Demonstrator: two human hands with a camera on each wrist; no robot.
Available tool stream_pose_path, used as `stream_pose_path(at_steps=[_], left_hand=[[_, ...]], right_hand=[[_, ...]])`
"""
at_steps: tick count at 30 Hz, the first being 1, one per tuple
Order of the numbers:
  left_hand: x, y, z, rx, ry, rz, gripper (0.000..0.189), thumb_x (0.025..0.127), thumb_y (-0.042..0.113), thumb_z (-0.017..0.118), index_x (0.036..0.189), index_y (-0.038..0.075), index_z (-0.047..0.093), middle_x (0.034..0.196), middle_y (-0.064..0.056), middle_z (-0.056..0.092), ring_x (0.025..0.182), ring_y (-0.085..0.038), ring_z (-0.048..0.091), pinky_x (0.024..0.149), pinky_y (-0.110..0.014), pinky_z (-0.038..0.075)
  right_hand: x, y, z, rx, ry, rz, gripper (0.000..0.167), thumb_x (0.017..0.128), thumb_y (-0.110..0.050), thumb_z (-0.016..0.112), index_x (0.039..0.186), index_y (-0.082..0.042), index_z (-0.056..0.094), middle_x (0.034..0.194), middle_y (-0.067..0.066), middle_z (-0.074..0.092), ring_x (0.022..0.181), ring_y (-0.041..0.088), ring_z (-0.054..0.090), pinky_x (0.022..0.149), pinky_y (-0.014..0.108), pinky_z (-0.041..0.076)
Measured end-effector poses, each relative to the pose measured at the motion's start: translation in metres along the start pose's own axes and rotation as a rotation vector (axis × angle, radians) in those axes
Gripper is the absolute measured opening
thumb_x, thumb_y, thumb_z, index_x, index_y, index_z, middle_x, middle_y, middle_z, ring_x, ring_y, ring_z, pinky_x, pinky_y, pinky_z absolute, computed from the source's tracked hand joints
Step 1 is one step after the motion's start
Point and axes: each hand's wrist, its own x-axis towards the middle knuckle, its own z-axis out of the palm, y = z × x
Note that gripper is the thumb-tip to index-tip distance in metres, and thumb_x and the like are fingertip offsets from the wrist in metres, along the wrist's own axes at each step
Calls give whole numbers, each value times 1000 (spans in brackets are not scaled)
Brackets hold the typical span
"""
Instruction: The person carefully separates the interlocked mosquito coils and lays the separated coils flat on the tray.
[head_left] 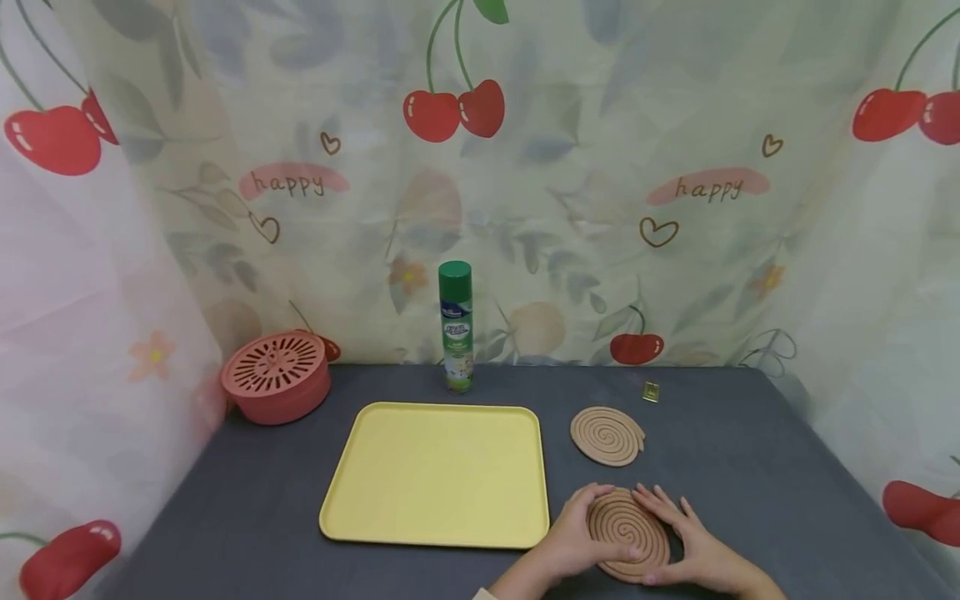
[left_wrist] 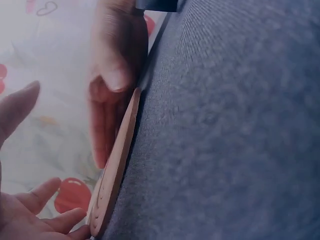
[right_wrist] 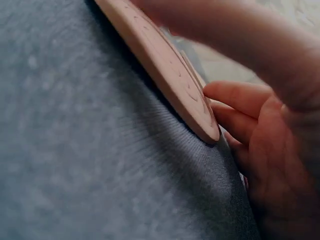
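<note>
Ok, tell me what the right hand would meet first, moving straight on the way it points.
The near spiral coil, most likely: the right hand is at its rim, though contact is hard to judge.

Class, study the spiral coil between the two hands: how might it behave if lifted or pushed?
The spiral coil is probably fairly stiff: edge-on, it looks nearly straight in both wrist views. Lying flat on the dark tabletop, it seems unlikely to tip or roll. Being so thin, it might snap.
</note>
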Motion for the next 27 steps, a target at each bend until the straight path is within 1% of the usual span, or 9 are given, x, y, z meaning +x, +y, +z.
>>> stream_pose_path(at_steps=[5,7,8,10,12,15,19,25,27], left_hand=[[0,-8,0,8,-22,27,65,72,22,79,130,28,50,147,-10,32,138,-37,25,106,-60,25],[0,-12,1,65,-33,62,67,72,23,79,131,27,49,147,-9,32,138,-36,24,106,-59,26],[0,-13,1,103,-40,79,68,72,23,80,132,26,48,148,-8,32,138,-35,24,106,-58,27],[0,-16,2,198,-49,115,71,72,27,80,134,25,46,148,-7,31,139,-33,24,106,-55,30],[0,-18,2,286,-52,134,75,70,30,81,135,26,44,150,-6,29,139,-32,24,105,-53,33],[0,-20,3,411,-73,161,82,69,31,82,138,26,39,152,-11,24,140,-33,22,104,-49,36],[0,-21,4,519,-78,185,86,67,30,83,139,24,37,153,-16,21,140,-34,21,104,-46,38],[1,-22,5,501,-33,179,83,66,30,84,137,23,41,152,-18,22,140,-36,20,105,-48,36],[2,-22,6,490,-32,170,83,66,30,84,136,24,41,152,-18,22,140,-35,19,105,-48,36]], right_hand=[[-1,2,1,-15,-29,-28,92,73,-16,78,146,-2,25,148,-19,21,121,-32,5,88,78,-14],[-1,2,1,-5,-31,-31,93,73,-15,78,147,-2,23,145,-26,20,121,-32,5,88,78,-15],[-1,3,1,-4,-29,-34,93,73,-15,78,147,-2,23,145,-26,20,122,-32,5,88,78,-15],[-2,3,1,16,-30,-31,93,73,-15,78,147,-3,23,146,-24,20,122,-31,4,92,74,-19],[-2,2,1,17,-23,-33,92,73,-15,78,147,-4,23,148,-20,21,123,-31,5,93,73,-19],[-2,1,1,4,-4,-32,91,73,-15,78,146,-4,26,148,-17,25,123,-31,6,93,74,-17],[-2,1,1,-35,23,-24,90,71,-15,79,145,-2,29,148,-10,31,122,-31,9,89,78,-10],[-1,2,2,-60,24,23,88,71,-16,79,145,-6,31,147,22,32,120,-32,9,92,77,-9],[-1,1,2,-57,18,36,88,72,-16,79,145,-7,31,146,28,30,119,-33,9,93,76,-10]])
